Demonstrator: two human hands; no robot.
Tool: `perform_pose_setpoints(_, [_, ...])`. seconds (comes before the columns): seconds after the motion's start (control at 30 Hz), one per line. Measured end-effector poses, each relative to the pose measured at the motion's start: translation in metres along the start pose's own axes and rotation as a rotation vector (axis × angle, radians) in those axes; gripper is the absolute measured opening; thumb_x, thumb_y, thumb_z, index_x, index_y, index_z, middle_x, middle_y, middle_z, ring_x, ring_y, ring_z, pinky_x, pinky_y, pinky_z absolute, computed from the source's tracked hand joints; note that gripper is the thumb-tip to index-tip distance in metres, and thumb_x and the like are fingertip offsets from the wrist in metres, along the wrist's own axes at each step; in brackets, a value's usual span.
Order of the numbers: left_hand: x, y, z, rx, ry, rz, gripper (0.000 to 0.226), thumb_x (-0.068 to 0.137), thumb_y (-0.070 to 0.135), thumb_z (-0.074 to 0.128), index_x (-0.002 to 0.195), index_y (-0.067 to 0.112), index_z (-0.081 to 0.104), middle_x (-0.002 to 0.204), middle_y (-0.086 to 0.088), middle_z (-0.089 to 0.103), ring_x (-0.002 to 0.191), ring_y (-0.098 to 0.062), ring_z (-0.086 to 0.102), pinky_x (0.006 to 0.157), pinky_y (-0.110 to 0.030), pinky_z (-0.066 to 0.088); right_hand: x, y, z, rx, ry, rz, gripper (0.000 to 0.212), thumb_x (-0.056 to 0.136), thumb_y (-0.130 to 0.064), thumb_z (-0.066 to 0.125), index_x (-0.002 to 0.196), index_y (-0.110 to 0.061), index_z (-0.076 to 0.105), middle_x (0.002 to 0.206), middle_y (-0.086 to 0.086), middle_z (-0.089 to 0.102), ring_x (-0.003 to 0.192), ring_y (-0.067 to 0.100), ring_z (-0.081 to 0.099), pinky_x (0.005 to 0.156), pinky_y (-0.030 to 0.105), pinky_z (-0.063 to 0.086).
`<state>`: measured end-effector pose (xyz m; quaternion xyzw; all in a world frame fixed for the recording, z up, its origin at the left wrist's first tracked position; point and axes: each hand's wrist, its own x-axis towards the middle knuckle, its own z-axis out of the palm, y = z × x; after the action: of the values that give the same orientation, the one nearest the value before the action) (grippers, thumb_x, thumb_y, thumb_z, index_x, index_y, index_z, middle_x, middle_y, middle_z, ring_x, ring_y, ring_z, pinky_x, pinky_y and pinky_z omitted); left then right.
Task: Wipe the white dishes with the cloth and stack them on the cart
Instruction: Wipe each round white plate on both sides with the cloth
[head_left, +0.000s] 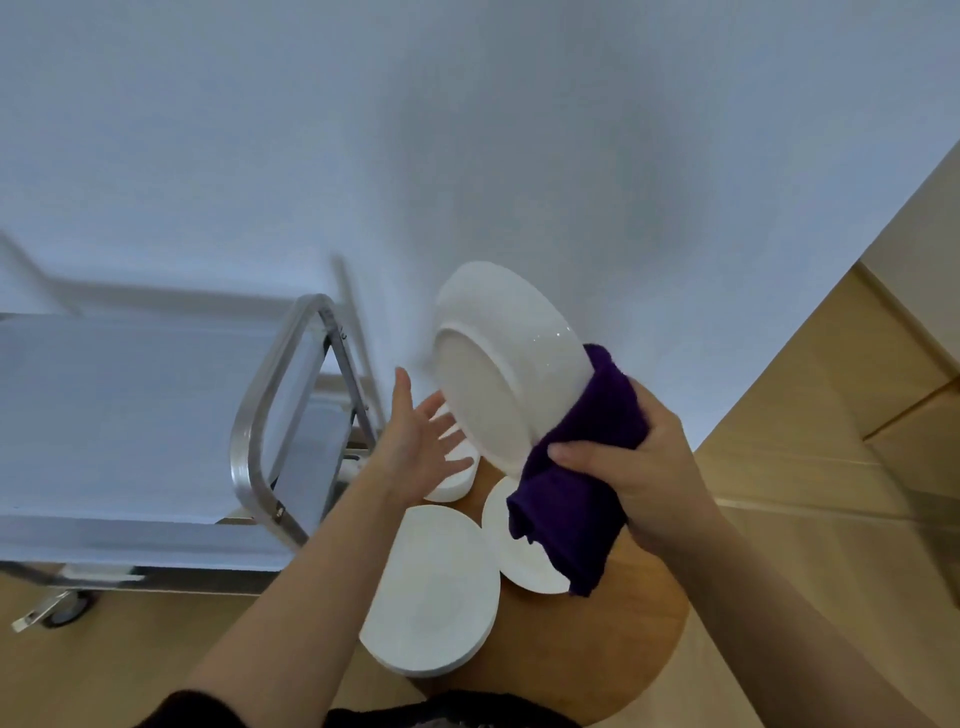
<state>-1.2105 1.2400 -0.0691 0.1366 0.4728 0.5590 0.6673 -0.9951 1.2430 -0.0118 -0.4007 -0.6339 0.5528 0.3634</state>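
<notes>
I see my right hand (639, 483) pinching the dish (506, 364) through the cloth (582, 467), tilted above the bench (623, 639); my left hand (421, 447) is spread just beside its rim. I judge it could slip onto the stacks at 6 o'clock; the cart (130, 415) waits at 9.

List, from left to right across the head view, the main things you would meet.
Cart → cart handle → left hand → raised white dish → purple cloth → right hand.
</notes>
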Motion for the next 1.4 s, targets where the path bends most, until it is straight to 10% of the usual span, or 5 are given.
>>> perform_pose_setpoints(0.23, [0.000,0.004,0.001,-0.036,0.326,0.194,0.059,0.078,0.077,0.045,0.105,0.029,0.068,0.094,0.002,0.075,0.097,-0.024,0.068,0.079,-0.041,0.056,-0.002,0.016,-0.005,0.392,-0.085,0.131,0.054,0.058,-0.011,0.080,0.107,-0.022,0.061,0.099,0.006,0.071,0.090,0.026,0.068,0.069,0.032,0.055])
perform_pose_setpoints(0.47, [-0.022,0.044,-0.003,0.503,0.693,0.496,0.069,0.067,0.078,0.049,0.060,0.009,0.043,0.059,-0.004,0.050,0.058,-0.020,0.049,0.061,-0.033,0.042,-0.004,0.045,-0.014,0.007,0.327,0.138,0.050,0.072,-0.017,0.071,0.094,-0.059,0.055,0.092,-0.021,0.067,0.090,0.016,0.066,0.072,0.038,0.056])
perform_pose_setpoints(0.83, [-0.053,0.027,0.039,0.995,0.536,0.860,0.057,0.101,0.030,0.037,0.046,0.019,0.025,0.044,0.005,0.031,0.046,-0.015,0.031,0.053,-0.033,0.029,0.045,-0.033,0.025,-0.941,-0.127,-0.489,0.099,0.070,-0.057,0.068,0.143,-0.049,0.002,0.154,0.000,0.016,0.138,0.021,0.019,0.111,0.047,0.025])
perform_pose_setpoints(1.07, [-0.067,0.039,0.036,0.776,0.566,0.840,0.052,0.096,0.042,0.046,0.055,0.012,0.038,0.051,-0.001,0.035,0.049,-0.012,0.034,0.051,-0.028,0.030,0.059,-0.035,-0.002,-0.503,-0.125,-0.363,0.095,0.056,-0.049,0.079,0.131,-0.058,0.021,0.122,-0.038,0.036,0.110,-0.012,0.043,0.084,0.011,0.041])
perform_pose_setpoints(1.4, [-0.061,0.040,0.042,0.066,0.689,0.444,0.034,0.086,0.050,0.049,0.071,0.020,0.057,0.046,0.013,0.053,0.052,-0.009,0.053,0.052,-0.027,0.040,0.044,0.009,0.030,0.395,0.466,-0.089,0.088,0.057,-0.033,0.077,0.134,-0.043,0.036,0.121,-0.018,0.052,0.105,0.004,0.057,0.079,0.031,0.056])
